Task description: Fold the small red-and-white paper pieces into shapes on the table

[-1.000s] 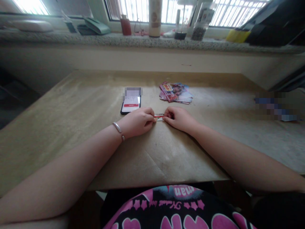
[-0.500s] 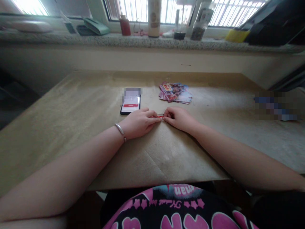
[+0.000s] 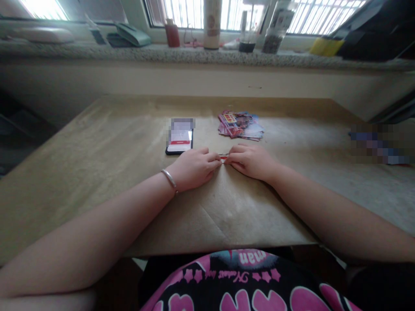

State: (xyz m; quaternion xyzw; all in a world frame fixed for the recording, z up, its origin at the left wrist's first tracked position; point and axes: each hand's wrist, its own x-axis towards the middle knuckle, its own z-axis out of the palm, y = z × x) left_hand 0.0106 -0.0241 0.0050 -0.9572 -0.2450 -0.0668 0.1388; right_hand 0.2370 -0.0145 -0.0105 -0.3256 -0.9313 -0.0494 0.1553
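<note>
Both hands meet near the middle of the table, fingers bent over a small red and white strip of what looks like paper [image 3: 223, 158]. My left hand [image 3: 198, 167] pinches its left end, and a silver bangle circles that wrist. At the right end, my right hand [image 3: 251, 160] has thumb and fingers pressed together on the strip. Most of the strip is hidden under the fingers. Just beyond my left hand lies a phone [image 3: 180, 144] with a lit, partly blurred screen. A loose pile of colourful printed cards [image 3: 240, 125] rests beyond my right hand.
The table [image 3: 97, 151] has a creased tan covering. A blurred, colourful flat item [image 3: 372, 144] lies at its right side. On the stone windowsill [image 3: 194, 54] behind stand a red bottle [image 3: 172, 33], a tall pale cylinder [image 3: 212, 26] and a clear container [image 3: 275, 32].
My right hand's fingers have come down flatter and closer over the strip. The left hand keeps its pinch. The whole view has shifted slightly.
</note>
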